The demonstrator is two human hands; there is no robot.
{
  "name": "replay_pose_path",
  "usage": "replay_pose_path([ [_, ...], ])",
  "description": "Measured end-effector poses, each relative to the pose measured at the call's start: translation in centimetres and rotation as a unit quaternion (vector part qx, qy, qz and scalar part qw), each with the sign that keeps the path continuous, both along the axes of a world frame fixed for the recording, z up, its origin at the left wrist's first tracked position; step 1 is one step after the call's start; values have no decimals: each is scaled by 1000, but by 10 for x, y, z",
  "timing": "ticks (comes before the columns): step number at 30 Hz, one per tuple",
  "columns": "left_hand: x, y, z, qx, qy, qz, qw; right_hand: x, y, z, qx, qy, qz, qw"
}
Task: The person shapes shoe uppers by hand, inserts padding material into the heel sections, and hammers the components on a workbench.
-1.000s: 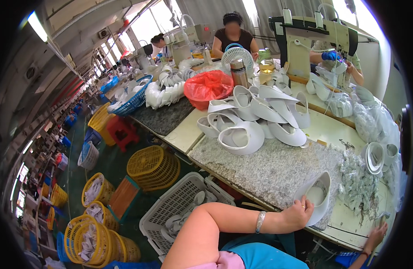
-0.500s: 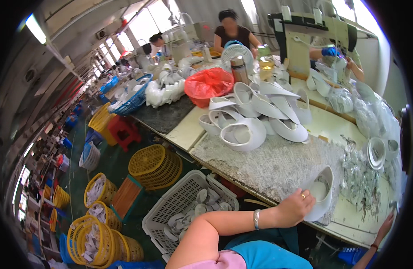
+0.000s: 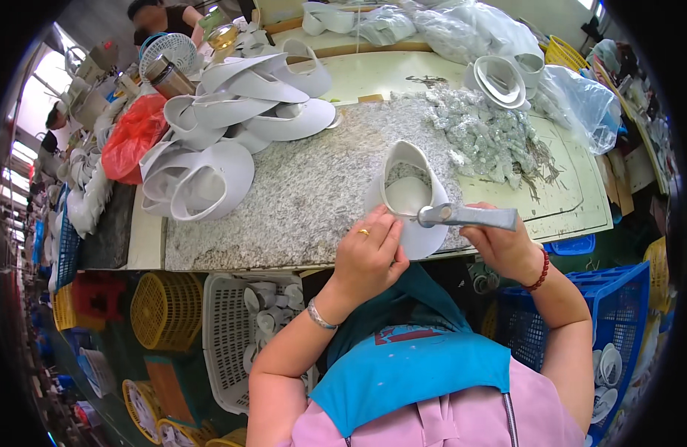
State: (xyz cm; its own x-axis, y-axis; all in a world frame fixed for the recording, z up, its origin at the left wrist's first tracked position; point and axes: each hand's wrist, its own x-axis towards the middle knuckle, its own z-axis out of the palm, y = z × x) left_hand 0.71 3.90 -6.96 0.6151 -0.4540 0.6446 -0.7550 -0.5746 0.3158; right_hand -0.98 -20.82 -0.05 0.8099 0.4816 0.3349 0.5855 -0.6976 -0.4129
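On the speckled stone slab (image 3: 298,201) lies a white shoe upper (image 3: 424,240), its opening facing up. My left hand (image 3: 369,253), with a ring on one finger, pinches its near left edge. My right hand (image 3: 503,246) is closed round a grey metal hammer (image 3: 470,217), whose rounded end lies over the near rim of the opening, beside my left fingertips. Whether the hammer touches the upper, I cannot tell. A heap of similar white uppers (image 3: 216,182) stands at the slab's left.
Silvery scraps (image 3: 477,134) and nested white pieces (image 3: 500,82) lie right of the slab. A red plastic bag (image 3: 134,138) and a metal flask (image 3: 169,77) stand far left. Below the table edge are a grey crate (image 3: 224,335) and a blue crate (image 3: 619,313). Another person (image 3: 164,18) sits opposite.
My view has swung right and down. My right hand has come in from the far right with the hammer to the upper. My left hand stays at the upper.
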Motion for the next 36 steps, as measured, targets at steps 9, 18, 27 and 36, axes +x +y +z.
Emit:
replay_pose_path([
  [9, -3, 5, -2, -7, -10, -7, 1000, 14, 19, 0, -95, -29, 34, 994],
  [18, -4, 5, 1, -16, 54, 21, 998, 17, 21, 1, -86, -47, 4, 995],
  [27, -11, 3, 5, -48, 48, 15, 998, 8, 20, -2, -94, -20, 19, 995],
  [36, -5, 1, 5, -89, 70, 0, 994, 5, 27, -7, -26, -58, 2, 998],
])
